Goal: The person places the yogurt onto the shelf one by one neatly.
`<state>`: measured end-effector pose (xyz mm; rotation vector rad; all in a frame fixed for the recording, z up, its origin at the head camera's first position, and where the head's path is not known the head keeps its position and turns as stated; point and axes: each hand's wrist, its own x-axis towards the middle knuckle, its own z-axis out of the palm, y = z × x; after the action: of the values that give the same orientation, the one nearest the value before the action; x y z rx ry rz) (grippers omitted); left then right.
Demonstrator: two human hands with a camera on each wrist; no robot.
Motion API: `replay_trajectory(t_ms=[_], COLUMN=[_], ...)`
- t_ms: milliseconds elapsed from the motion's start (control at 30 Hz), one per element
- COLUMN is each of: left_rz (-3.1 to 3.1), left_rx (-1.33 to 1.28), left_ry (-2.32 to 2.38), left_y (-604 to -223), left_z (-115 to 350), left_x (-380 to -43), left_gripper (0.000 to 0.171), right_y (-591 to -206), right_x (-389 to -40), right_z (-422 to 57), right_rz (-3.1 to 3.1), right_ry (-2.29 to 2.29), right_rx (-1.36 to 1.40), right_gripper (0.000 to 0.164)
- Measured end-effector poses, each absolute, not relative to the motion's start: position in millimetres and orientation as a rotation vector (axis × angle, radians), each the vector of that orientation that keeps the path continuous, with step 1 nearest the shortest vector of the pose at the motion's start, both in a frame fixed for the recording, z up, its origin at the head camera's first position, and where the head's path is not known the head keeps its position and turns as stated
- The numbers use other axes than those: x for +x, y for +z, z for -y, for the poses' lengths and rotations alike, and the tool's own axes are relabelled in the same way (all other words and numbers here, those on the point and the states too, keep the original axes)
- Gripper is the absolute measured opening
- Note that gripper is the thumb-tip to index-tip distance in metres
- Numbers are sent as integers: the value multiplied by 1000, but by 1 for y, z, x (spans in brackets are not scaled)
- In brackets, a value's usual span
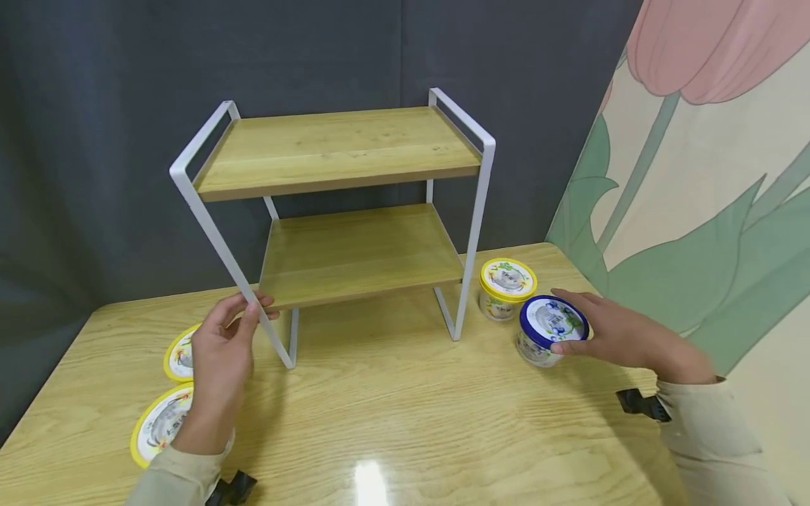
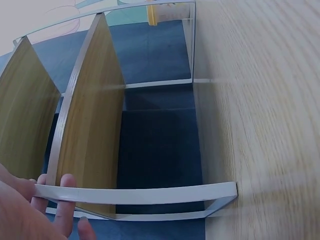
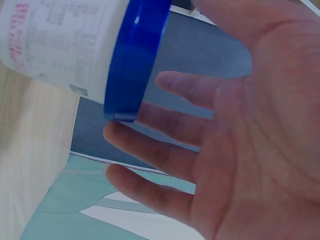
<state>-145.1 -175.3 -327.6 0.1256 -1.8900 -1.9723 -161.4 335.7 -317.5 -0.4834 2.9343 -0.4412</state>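
Note:
A two-tier wooden shelf (image 1: 342, 151) with a white metal frame stands on the table. My left hand (image 1: 224, 344) grips its front left leg near the lower board (image 2: 92, 115), fingers wrapped behind the white bar (image 2: 150, 195). To the right of the shelf is a small tub with a blue lid (image 1: 553, 322). My right hand (image 1: 610, 330) holds this tub by the lid, thumb on the near side and fingers on the far side. In the right wrist view, fingers (image 3: 155, 150) meet the rim of the blue lid (image 3: 135, 60); the thumb is mostly out of frame.
A yellow-lidded tub (image 1: 506, 281) stands right beside the blue-lidded one, behind it. Two more yellow-lidded tubs, a nearer one (image 1: 161, 425) and a farther one (image 1: 182, 355), are partly hidden by my left arm. A dark curtain (image 1: 329, 56) and a flower-patterned wall (image 1: 715, 211) border the table.

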Motion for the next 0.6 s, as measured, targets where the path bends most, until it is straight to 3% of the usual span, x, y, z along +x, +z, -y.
replay_trajectory(t_ms=[233,600], left_rz=[1883,1896], left_rx=[121,110], left_ry=[-1985,-1969], left_y=[-330,-331], left_z=[176,177], left_x=[-147,-149], left_gripper=[26,26], right_y=[-319,-318], right_x=[-161,-162], right_z=[-331,-331], right_rz=[-2931,-2962], right_ry=[-409,-421], right_rx=[-421,-486], right_gripper=[106,101])
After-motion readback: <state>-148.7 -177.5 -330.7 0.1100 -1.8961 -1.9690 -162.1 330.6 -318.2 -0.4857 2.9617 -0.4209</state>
